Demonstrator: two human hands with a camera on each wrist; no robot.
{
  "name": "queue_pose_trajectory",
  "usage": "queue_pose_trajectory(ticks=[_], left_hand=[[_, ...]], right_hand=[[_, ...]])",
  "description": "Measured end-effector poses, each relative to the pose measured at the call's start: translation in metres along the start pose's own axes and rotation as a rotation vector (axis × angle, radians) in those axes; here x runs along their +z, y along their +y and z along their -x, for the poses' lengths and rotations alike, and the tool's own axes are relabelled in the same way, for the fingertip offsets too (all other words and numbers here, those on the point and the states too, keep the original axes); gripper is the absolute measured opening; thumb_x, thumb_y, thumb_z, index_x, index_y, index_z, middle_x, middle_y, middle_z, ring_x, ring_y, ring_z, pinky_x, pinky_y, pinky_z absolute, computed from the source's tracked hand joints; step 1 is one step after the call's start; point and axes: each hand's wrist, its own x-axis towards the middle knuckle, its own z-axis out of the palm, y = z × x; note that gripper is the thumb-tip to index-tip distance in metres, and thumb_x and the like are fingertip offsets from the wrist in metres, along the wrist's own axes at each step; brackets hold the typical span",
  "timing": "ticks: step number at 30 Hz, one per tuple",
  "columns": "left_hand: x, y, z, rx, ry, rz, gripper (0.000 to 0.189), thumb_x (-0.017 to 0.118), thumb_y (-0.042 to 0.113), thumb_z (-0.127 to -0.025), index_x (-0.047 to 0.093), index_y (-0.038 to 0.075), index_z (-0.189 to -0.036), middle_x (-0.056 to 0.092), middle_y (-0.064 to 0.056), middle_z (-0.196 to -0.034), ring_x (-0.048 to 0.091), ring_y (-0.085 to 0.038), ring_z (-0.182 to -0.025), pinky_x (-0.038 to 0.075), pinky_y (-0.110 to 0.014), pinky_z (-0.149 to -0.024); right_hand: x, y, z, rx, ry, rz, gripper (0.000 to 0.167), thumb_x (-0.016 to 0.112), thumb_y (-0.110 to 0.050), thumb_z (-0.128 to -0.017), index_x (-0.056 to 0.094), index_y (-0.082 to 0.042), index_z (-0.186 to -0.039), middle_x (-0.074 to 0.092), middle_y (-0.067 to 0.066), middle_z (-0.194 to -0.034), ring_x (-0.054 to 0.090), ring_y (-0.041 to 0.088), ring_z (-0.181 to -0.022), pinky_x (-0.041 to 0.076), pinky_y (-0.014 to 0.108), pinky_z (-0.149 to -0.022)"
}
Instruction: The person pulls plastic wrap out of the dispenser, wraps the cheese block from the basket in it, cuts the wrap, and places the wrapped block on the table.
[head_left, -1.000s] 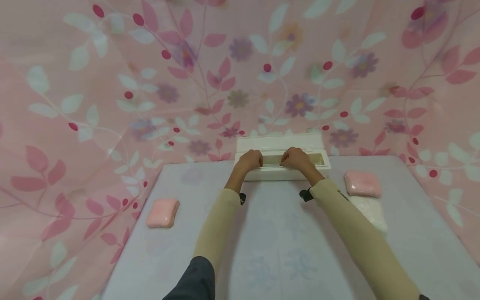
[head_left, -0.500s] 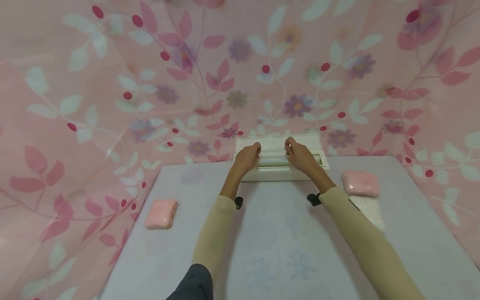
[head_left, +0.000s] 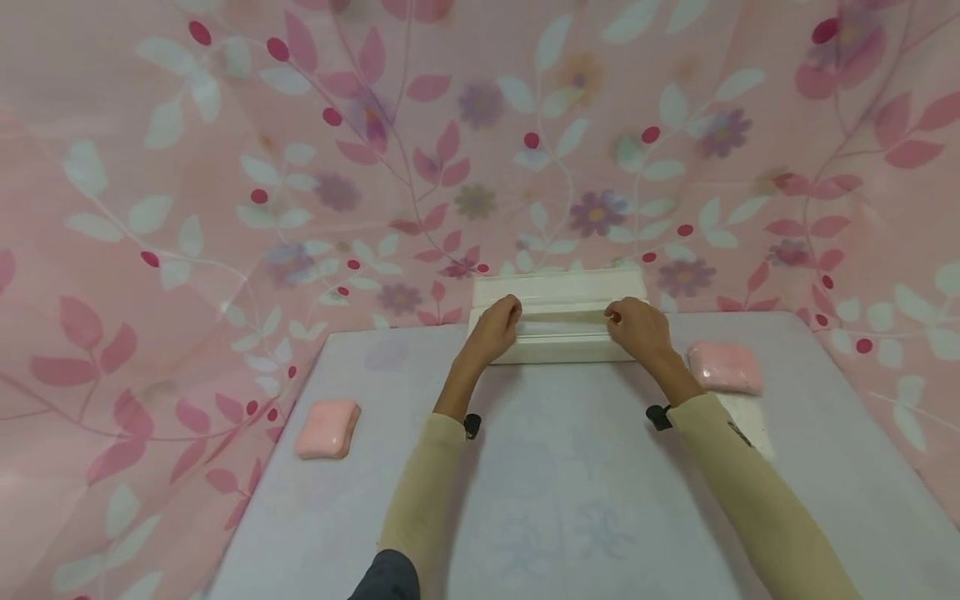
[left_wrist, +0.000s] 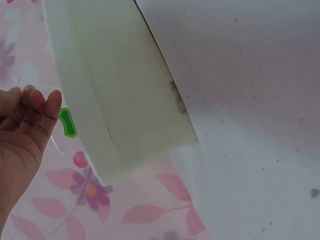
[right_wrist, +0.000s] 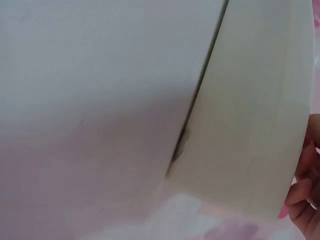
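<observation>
A long white cling film dispenser (head_left: 562, 350) stands at the table's far edge, its lid (head_left: 558, 287) tipped back. A thin, see-through strip of cling film (head_left: 562, 321) stretches between my hands over the opening. My left hand (head_left: 493, 327) pinches it at the left; my right hand (head_left: 641, 327) pinches it near the right end. In the left wrist view, the left hand (left_wrist: 22, 135) has thumb and fingers together beside the dispenser's rim, near a small green piece (left_wrist: 69, 123). The right wrist view shows only curled fingers (right_wrist: 302, 190) behind the dispenser wall (right_wrist: 240, 125).
A pink, glossy, pillow-shaped block (head_left: 327, 428) lies at the left of the table (head_left: 555, 467). On the right, another pink wrapped block (head_left: 725, 367) lies next to a flat white piece (head_left: 753, 421), partly behind the sleeve. A floral curtain (head_left: 480, 150) hangs right behind the dispenser.
Both hands were inside the dispenser, then rose above it with the shiny roll showing beneath. Since then my right hand has moved right and lower, drawing the film wider; the left has stayed near.
</observation>
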Motion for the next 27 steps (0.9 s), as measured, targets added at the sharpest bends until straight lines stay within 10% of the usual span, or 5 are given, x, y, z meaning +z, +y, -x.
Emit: queue_pose_trajectory(ticks=[12, 21, 27], left_hand=[[0.0, 0.012, -0.008, 0.077, 0.052, -0.022, 0.009, 0.041, 0.007, -0.105, 0.049, 0.002, -0.102, 0.048, -0.006, -0.088, 0.044, -0.017, -0.078, 0.04, -0.028, -0.069], [0.001, 0.011, -0.003, 0.061, 0.03, -0.015, 0.022, 0.06, 0.014, -0.099, 0.049, -0.001, -0.11, 0.048, -0.008, -0.094, 0.046, -0.02, -0.084, 0.042, -0.03, -0.071], [0.0, 0.009, 0.005, 0.054, 0.08, -0.168, 0.018, 0.067, 0.016, -0.095, 0.062, 0.003, -0.107, 0.055, -0.007, -0.096, 0.057, -0.017, -0.084, 0.048, -0.024, -0.071]], right_hand=[[-0.003, -0.009, 0.001, 0.021, -0.199, -0.116, 0.045, 0.069, -0.045, -0.09, 0.071, -0.011, -0.12, 0.068, 0.008, -0.106, 0.053, 0.021, -0.069, 0.041, 0.035, -0.057], [0.006, -0.01, -0.001, -0.015, -0.019, -0.247, 0.015, 0.063, -0.023, -0.098, 0.07, -0.012, -0.106, 0.067, 0.005, -0.104, 0.06, 0.02, -0.071, 0.045, 0.038, -0.059], [0.007, -0.012, 0.0, -0.077, 0.068, -0.219, 0.01, 0.057, -0.022, -0.102, 0.062, -0.014, -0.107, 0.067, 0.007, -0.09, 0.056, 0.019, -0.062, 0.038, 0.037, -0.055]])
